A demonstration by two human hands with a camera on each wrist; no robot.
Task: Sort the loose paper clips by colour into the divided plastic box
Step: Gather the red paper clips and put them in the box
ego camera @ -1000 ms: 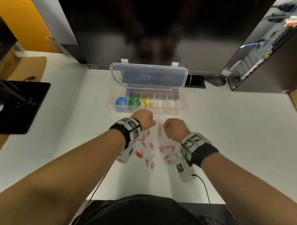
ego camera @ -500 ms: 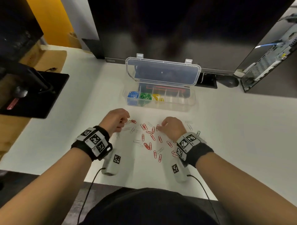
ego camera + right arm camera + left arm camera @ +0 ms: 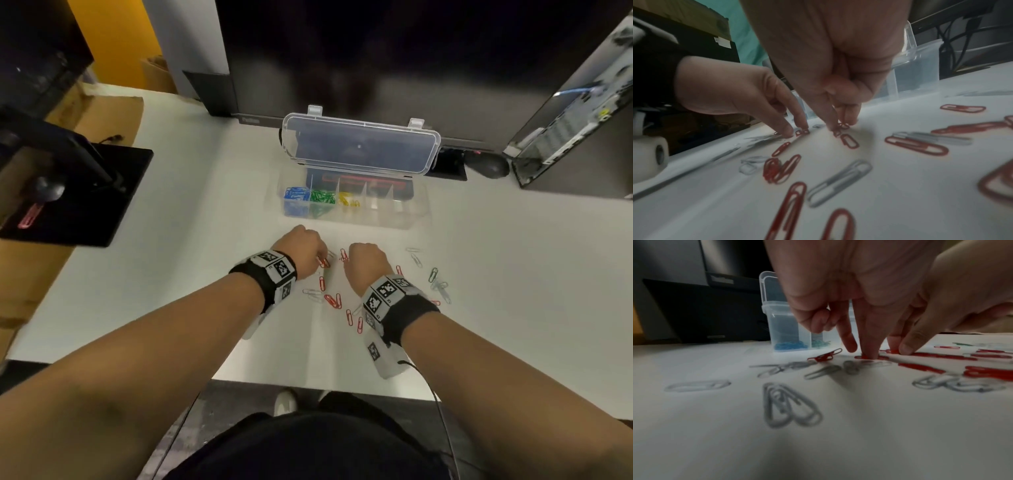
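A clear divided plastic box (image 3: 416, 219) stands open at the back, its lid (image 3: 359, 147) tilted up. It holds blue clips (image 3: 295, 197), green clips (image 3: 322, 198) and yellow clips (image 3: 347, 200) in its left compartments. Loose red paper clips (image 3: 334, 301) and pale grey clips (image 3: 312, 294) lie scattered in front of it. My left hand (image 3: 320, 260) reaches down with thumb and fingers pinching a red clip (image 3: 891, 351) on the table. My right hand (image 3: 346, 257), just beside it, pinches another red clip (image 3: 842, 126) with thumb and forefinger.
A few grey clips and one green clip (image 3: 433, 274) lie to the right of my right hand. A dark monitor (image 3: 376, 68) stands behind the box, a black stand base (image 3: 85, 195) at left, a computer case (image 3: 575, 130) and mouse (image 3: 489, 166) at back right.
My left hand has moved right and my right hand slightly forward. They now sit close together at the far edge of the pile, each with fingertips on a red clip.
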